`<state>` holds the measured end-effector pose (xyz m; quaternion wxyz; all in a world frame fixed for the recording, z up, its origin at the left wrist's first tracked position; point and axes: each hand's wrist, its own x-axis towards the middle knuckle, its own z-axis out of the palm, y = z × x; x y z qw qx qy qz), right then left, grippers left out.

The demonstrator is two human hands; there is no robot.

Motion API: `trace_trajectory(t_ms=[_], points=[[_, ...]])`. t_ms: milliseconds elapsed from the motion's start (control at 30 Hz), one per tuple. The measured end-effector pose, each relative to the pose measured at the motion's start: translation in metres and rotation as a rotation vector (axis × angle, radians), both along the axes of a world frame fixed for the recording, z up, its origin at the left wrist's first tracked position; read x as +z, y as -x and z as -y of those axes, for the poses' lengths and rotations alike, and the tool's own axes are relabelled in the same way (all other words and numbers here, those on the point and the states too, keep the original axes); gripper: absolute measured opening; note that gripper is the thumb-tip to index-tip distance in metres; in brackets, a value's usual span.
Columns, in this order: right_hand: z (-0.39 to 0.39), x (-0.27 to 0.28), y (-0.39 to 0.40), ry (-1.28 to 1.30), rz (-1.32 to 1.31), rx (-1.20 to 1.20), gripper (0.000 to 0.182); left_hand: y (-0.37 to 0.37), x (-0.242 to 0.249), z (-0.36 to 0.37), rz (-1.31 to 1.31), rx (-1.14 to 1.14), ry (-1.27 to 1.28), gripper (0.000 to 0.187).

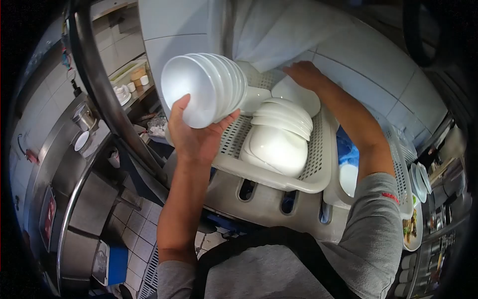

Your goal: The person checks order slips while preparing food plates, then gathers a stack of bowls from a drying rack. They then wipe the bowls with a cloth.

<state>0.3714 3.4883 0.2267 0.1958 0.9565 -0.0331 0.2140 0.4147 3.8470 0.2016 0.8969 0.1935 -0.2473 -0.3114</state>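
Observation:
My left hand (191, 127) grips a nested stack of white bowls (199, 87), tilted on its side and raised over the left edge of a basket. The thumb lies inside the nearest bowl and the fingers support the stack from below. My right hand (304, 74) reaches to the basket's back, its fingers curled at the far rim of a white bowl (295, 95); the fingertips are partly hidden. Between my hands, more white bowls (279, 144) lie overturned and stacked in the light grey perforated basket (318, 169).
The basket rests on a slotted steel counter (234, 197). A translucent plastic sheet (279, 30) hangs behind it. To the right stands another basket (398, 169) and a plate with food (412, 231). A steel post (107, 94) rises on the left, and a blue bin (117, 264) sits on the floor.

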Motion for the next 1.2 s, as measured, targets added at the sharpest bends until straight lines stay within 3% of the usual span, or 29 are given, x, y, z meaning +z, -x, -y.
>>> trace_trajectory(t_ms=[33,133,233,533,633,733,833,933,1033,1133,1200], points=[[-0.018,0.007,0.006,-0.061,0.028,0.008,0.020,0.000,0.000,0.001,-0.011,0.010,-0.012,0.060],[-0.068,0.023,0.025,0.231,-0.233,-0.084,0.020,0.000,-0.001,0.000,-0.012,0.032,-0.042,0.064],[-0.088,0.013,0.039,0.199,-0.222,-0.060,0.019,0.000,-0.002,0.000,-0.029,0.024,-0.041,0.064],[-0.091,0.031,0.068,-0.283,-0.228,0.048,0.035,0.000,-0.001,0.001,0.008,0.014,-0.028,0.063],[-0.078,0.034,0.057,-0.618,-0.251,0.038,0.039,-0.003,-0.004,0.000,0.006,-0.027,0.002,0.063],[-0.063,0.033,0.039,-0.773,-0.303,-0.032,0.048,-0.002,-0.004,0.000,-0.020,-0.014,0.012,0.063],[-0.059,0.031,0.019,-0.790,-0.406,-0.234,0.058,-0.003,-0.005,0.000,-0.042,-0.017,0.014,0.062],[-0.062,0.020,0.004,-0.668,-0.539,-0.330,0.054,0.001,-0.002,0.000,-0.042,0.019,0.007,0.062],[-0.072,0.028,0.014,-0.674,-0.553,-0.232,0.056,0.003,0.000,0.000,-0.037,0.041,-0.004,0.060],[-0.075,0.033,0.039,-0.926,-0.493,-0.001,0.055,0.002,-0.001,0.000,-0.032,0.033,0.008,0.059],[-0.076,0.037,0.057,-0.980,-0.537,0.001,0.054,-0.002,-0.005,0.001,-0.025,0.003,0.029,0.060]])
